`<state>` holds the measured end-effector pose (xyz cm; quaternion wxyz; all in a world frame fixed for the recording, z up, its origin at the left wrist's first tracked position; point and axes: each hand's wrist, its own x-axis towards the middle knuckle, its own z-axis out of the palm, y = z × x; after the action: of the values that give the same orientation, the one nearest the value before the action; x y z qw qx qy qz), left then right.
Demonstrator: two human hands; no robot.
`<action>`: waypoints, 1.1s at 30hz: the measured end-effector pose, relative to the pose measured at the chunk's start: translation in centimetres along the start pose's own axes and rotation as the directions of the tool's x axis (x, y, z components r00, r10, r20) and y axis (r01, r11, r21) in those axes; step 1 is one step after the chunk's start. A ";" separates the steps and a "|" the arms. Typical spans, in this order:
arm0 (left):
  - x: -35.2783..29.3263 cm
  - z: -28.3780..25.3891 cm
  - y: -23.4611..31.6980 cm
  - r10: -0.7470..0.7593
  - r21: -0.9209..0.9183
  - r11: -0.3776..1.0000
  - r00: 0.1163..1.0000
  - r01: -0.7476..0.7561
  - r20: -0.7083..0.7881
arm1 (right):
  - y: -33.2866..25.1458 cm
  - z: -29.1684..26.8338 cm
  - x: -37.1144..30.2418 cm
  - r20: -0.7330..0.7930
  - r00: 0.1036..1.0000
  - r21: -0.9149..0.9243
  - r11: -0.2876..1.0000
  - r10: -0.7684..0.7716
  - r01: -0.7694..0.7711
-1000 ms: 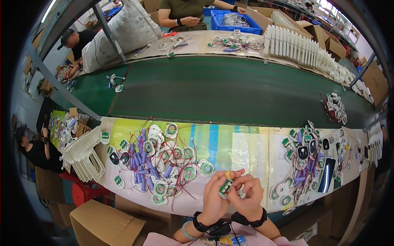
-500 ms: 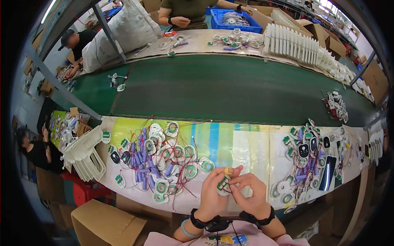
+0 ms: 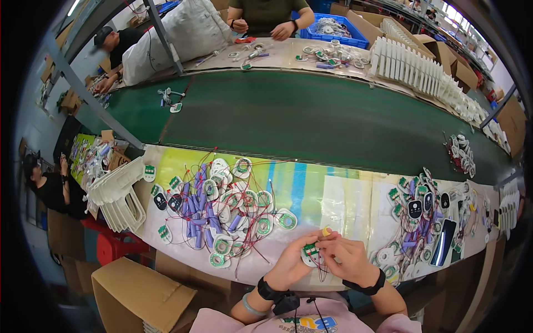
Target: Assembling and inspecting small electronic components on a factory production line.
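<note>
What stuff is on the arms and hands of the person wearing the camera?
Pink sleeves, short enough to leave the forearms bare. Each wrist has a black strap, left and right, with a black boxy piece by the left one. There's also a pale band on the left arm, and something yellow around one finger.

Factory, looks like an electronics assembly line. Green conveyor belt (image 3: 311, 111) runs between worktables. Near table (image 3: 347, 208) has heaps of wired circuit boards (image 3: 222, 205). Stock all around: blue bin (image 3: 340, 40) of parts, cardboard box (image 3: 141, 288), white sack (image 3: 172, 41). Other people at stations, e.g. person across belt (image 3: 266, 22).
</note>
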<state>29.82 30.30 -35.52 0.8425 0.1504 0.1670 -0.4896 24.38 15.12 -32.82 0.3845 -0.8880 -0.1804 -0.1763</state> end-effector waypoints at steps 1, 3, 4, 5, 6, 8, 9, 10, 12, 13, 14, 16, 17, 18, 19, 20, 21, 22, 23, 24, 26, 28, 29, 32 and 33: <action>0.0 0.0 -0.1 0.007 0.012 1.000 1.000 -0.007 -0.003 | -0.2 0.0 0.1 0.001 1.000 0.001 1.000 -0.002 0.002; 0.2 0.0 -0.2 0.009 0.022 1.000 1.000 -0.009 -0.006 | -0.5 -0.2 0.5 0.003 0.999 -0.041 0.998 -0.046 0.046; 0.3 0.1 -0.3 0.016 0.046 0.999 1.000 -0.016 -0.006 | -0.4 -0.1 0.5 0.004 0.999 -0.041 0.998 -0.043 0.043; 0.4 0.2 -0.3 0.023 0.069 0.997 1.000 -0.022 -0.006 | -0.2 0.0 0.5 -0.009 0.999 -0.061 0.997 -0.045 0.044; 0.5 0.5 -0.2 0.020 0.066 0.998 1.000 -0.019 -0.008 | 0.0 0.1 0.5 -0.022 0.999 -0.080 0.996 -0.047 0.045; 0.0 1.7 -0.3 0.051 0.098 0.994 0.999 -0.052 0.019 | -0.3 -0.2 0.8 -0.044 0.997 -0.072 0.996 -0.055 0.052; 0.0 1.9 -0.2 0.049 0.098 0.994 0.999 -0.050 0.019 | -0.2 -0.2 0.9 -0.060 0.997 -0.067 0.996 -0.055 0.051; 0.1 2.0 -0.1 0.048 0.111 0.993 0.999 -0.048 0.008 | -0.2 -0.2 0.9 -0.061 0.997 -0.069 0.996 -0.054 0.050; 0.2 2.0 -0.1 0.049 0.125 0.991 0.999 -0.048 -0.004 | -0.3 0.0 0.8 -0.064 0.998 -0.049 0.999 0.002 -0.006; 0.4 1.9 0.0 0.067 0.124 0.990 0.998 -0.068 0.011 | -0.1 0.1 0.9 -0.065 0.998 -0.049 0.999 0.001 -0.004; 0.5 1.9 0.0 0.084 0.123 0.989 0.996 -0.087 0.027 | 0.2 0.3 0.8 -0.098 0.995 -0.049 0.999 -0.024 0.020; 0.5 2.4 0.2 0.083 0.114 0.990 0.997 -0.083 0.008 | 0.4 0.4 0.7 -0.134 0.990 -0.051 0.998 -0.054 0.048; 0.6 2.7 0.4 0.083 0.105 0.991 0.997 -0.082 -0.008 | 0.3 0.4 0.8 -0.106 0.988 0.069 0.992 0.110 -0.103; 0.8 2.8 0.5 0.088 0.111 0.990 0.996 -0.088 0.001 | 0.2 0.4 0.8 -0.059 0.962 0.183 0.951 0.266 -0.251; 1.0 2.8 0.6 0.164 0.129 0.978 0.986 -0.163 0.006 | 0.1 0.4 1.0 -0.065 0.965 0.180 0.954 0.255 -0.240; 1.3 3.0 0.7 0.239 0.147 0.960 0.971 -0.239 0.016 | 0.1 0.3 1.2 -0.071 0.956 0.264 0.929 0.286 -0.259; 1.5 3.5 0.8 0.245 0.153 0.957 0.969 -0.247 0.030 | 0.0 0.1 1.6 -0.073 0.946 0.347 0.897 0.316 -0.273; 1.6 4.3 0.9 0.361 0.234 0.903 0.932 -0.360 0.039 | -0.4 -0.1 2.2 -0.083 0.949 0.342 0.904 0.303 -0.259; 1.3 4.9 1.0 0.473 0.312 0.828 0.879 -0.466 0.057 | -1.2 -0.1 2.9 -0.106 0.939 0.362 0.892 0.328 -0.270; 1.1 5.3 1.1 0.480 0.317 0.820 0.874 -0.476 0.071 | -1.6 -0.2 3.5 -0.129 0.927 0.383 0.880 0.353 -0.281; 0.7 5.7 1.1 0.494 0.462 0.719 0.850 -0.519 0.186 | -1.0 -0.1 4.0 -0.138 0.928 0.397 0.878 0.345 -0.268; 0.7 5.7 1.0 0.591 0.523 0.615 0.784 -0.590 0.191 | 0.5 0.2 4.5 -0.152 0.929 0.410 0.877 0.338 -0.252; 0.7 5.5 0.9 0.680 0.576 0.511 0.710 -0.638 0.184 | 1.7 0.2 4.7 -0.134 0.896 0.478 0.819 0.424 -0.316; 1.2 2.4 1.0 0.753 0.550 0.444 0.627 -0.708 0.200 | 5.8 -1.1 5.3 -0.072 0.827 0.607 0.682 0.558 -0.408; 0.9 1.5 0.8 0.758 0.614 0.407 0.625 -0.676 0.185 | 6.6 -1.8 5.6 -0.011 0.790 0.666 0.594 0.613 -0.451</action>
<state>31.13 29.31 -34.51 0.8540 0.5100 -0.0374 -0.0953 31.93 10.56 -33.21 0.7131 -0.6893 0.0944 -0.0864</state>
